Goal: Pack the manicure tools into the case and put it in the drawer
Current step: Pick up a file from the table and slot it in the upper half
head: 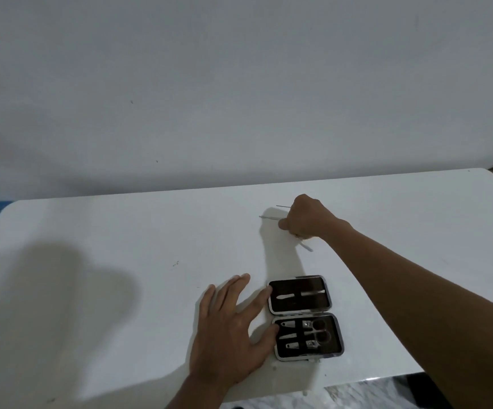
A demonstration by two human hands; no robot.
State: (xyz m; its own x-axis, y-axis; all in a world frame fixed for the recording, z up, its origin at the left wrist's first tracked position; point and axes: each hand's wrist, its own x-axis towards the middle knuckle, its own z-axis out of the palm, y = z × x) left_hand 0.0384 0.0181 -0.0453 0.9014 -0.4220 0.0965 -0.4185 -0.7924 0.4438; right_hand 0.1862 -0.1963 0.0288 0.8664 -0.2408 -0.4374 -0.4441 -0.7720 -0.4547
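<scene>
White tabletop (pixel 121 231) stands against a bare, pale wall in dim light. Near its front edge, right of centre, the manicure case (pixel 301 313) lies opened flat, showing two dark-lined halves with a silvery rim. The nearer half holds scissors (pixel 320 332) and small clippers under straps. The farther half holds one flat tool (pixel 298 295).

The person's left hand (pixel 227 329) lies flat just left of the case. Its fingers are straight and spread, and the forefinger and thumb tips touch the rim, as if to steady it.

Farther back, toward the rear edge, the right hand (pixel 307 216) is curled down over slim metal tools (pixel 269 217) and grips them. Thin ends poke out on both sides of the fist.

These tools look light, stiff, smooth and pointed, so they may slip or roll. Pinching them mid-shaft and sliding them under a strap seems wise. The case looks small, rigid and light, and once closed it should lift easily by its long edges. No drawer is in view.
</scene>
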